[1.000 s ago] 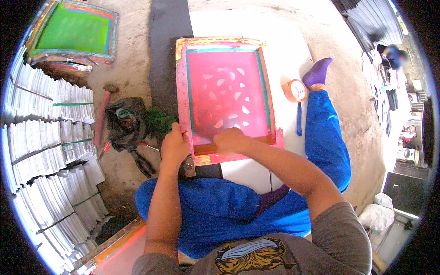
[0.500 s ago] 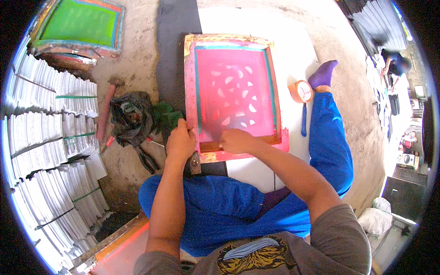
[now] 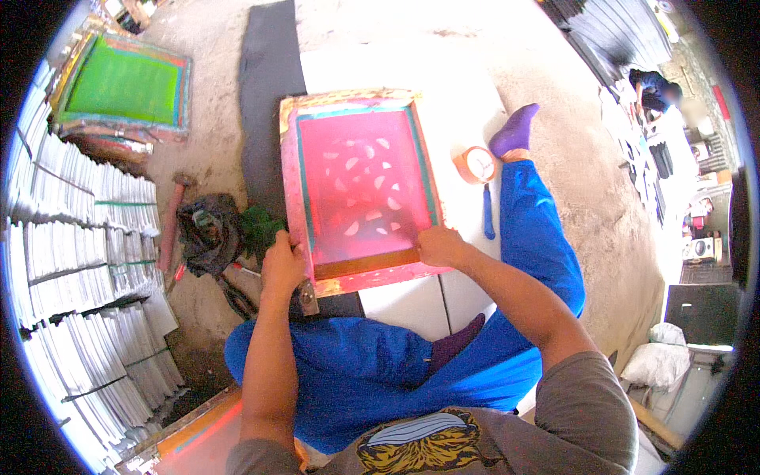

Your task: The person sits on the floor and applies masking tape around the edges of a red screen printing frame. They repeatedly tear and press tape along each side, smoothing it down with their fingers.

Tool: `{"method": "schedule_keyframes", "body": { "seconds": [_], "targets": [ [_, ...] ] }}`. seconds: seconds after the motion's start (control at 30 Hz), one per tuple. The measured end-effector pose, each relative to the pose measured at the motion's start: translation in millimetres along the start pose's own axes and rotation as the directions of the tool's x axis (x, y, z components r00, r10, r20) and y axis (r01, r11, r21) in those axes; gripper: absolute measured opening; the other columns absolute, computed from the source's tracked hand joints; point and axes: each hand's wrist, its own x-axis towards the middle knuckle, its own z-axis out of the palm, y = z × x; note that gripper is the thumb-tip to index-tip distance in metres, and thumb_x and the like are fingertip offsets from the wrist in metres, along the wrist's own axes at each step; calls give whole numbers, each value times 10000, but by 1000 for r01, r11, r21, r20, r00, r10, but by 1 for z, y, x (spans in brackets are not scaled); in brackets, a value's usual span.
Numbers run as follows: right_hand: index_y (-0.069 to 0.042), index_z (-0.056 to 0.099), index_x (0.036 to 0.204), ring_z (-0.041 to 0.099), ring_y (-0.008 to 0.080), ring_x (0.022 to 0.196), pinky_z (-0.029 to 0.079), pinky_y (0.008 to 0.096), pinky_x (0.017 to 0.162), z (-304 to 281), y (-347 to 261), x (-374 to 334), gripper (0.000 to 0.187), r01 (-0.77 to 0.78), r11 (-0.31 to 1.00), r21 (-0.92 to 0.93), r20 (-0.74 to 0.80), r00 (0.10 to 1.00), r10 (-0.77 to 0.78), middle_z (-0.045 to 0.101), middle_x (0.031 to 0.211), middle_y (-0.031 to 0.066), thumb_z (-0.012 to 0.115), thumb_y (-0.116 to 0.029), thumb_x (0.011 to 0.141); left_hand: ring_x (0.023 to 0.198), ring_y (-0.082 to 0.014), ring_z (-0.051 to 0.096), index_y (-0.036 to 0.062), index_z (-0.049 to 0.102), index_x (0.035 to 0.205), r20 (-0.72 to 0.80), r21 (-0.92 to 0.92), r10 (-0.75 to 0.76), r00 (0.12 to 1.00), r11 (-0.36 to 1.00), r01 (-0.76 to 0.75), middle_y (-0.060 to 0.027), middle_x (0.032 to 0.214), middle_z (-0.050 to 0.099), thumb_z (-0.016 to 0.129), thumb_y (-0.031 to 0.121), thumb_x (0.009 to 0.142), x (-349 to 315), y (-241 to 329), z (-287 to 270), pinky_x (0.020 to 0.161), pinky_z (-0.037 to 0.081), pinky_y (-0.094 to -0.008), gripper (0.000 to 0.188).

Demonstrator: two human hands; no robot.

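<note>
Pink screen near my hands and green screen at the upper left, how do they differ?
The pink screen shows pale half-round shapes across its mesh; the green screen looks nearly plain green. The pink screen has the left hand at its lower left edge; the green screen lies untouched. Both are rectangular, with bluish strips along the frame.

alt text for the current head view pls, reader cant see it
A wood-framed pink screen with pale half-round shapes sits before blue-trousered legs, left hand at its left edge, right hand by its near right corner. To the right are a round orange item and a blue handle; to the left, bundled white stacks and a green screen.
</note>
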Motion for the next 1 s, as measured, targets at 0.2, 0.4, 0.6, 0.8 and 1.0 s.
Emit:
{"method": "schedule_keyframes", "body": {
  "seconds": [0.2,0.4,0.6,0.8,1.0],
  "targets": [
    [-73,678,1070,698,401,911,580,490,802,-26,57,-3,240,-69,953,295,-670,696,258,670,1063,195,677,-141,840,999,-456,650,44,563,1073,-175,14,108,979,994,-108,-227,1028,686,692,247,920,-10,-5,7,822,518,-536,285],
    [-67,606,1176,699,424,990,577,492,850,-23,128,19,352,-256,913,318,-676,614,407,639,1217,200,730,-212,880,1004,-422,639,55,583,1024,-335,143,152,930,984,-109,-182,1060,644,720,265,891,-30,21,5,830,523,-511,284],
    [-49,655,1063,706,405,988,576,495,841,-11,157,37,221,-270,897,349,-581,689,433,692,1089,199,695,-220,928,1021,-389,633,50,643,1061,-388,93,275,880,961,-259,-171,1055,654,741,240,872,-39,25,12,829,526,-496,285],
    [-33,664,988,705,405,912,574,489,777,-22,139,-16,184,-77,966,247,-744,624,240,701,1009,187,682,-208,935,941,-292,681,7,674,1133,-317,-239,355,880,868,-436,-151,1075,693,793,211,855,-47,69,43,819,535,-395,365],
    [-19,679,934,700,387,850,567,473,733,-51,86,-111,152,209,963,172,-875,481,52,707,944,177,720,-158,888,1163,-280,652,11,621,1339,-248,-659,456,855,567,-494,-179,1257,676,777,162,900,-70,174,57,983,513,-384,490]
  ]
}}
